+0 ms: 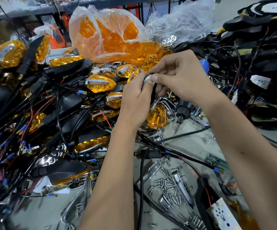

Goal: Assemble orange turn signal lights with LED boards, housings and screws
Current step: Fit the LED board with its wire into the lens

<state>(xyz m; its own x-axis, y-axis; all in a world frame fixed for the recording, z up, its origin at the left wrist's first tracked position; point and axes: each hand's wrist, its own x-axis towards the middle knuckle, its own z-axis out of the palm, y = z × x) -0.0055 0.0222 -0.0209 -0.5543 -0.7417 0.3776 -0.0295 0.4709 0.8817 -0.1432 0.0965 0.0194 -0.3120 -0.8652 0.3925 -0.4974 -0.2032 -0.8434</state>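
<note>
Our fingertips (152, 78) meet over a small pale part (147, 79), probably an LED board being seated in a black housing (153, 92) that hangs below it; too little shows to be sure. The left hand (135, 100) curls round the housing from the left, and the right hand (178, 77) pinches the pale part from above.

Just below the housing an orange lens (156, 117) lies on the bench, with an electric screwdriver (181, 114) to its right. Loose screws (166, 185) are scattered well below the housing, near us. Finished lights (99, 83) are heaped to its left, and a bag of orange lenses (111, 35) sits above.

The grip looks slight. We judge the part could slip into the wire tangle, or seat crooked and pinch a lead.
</note>
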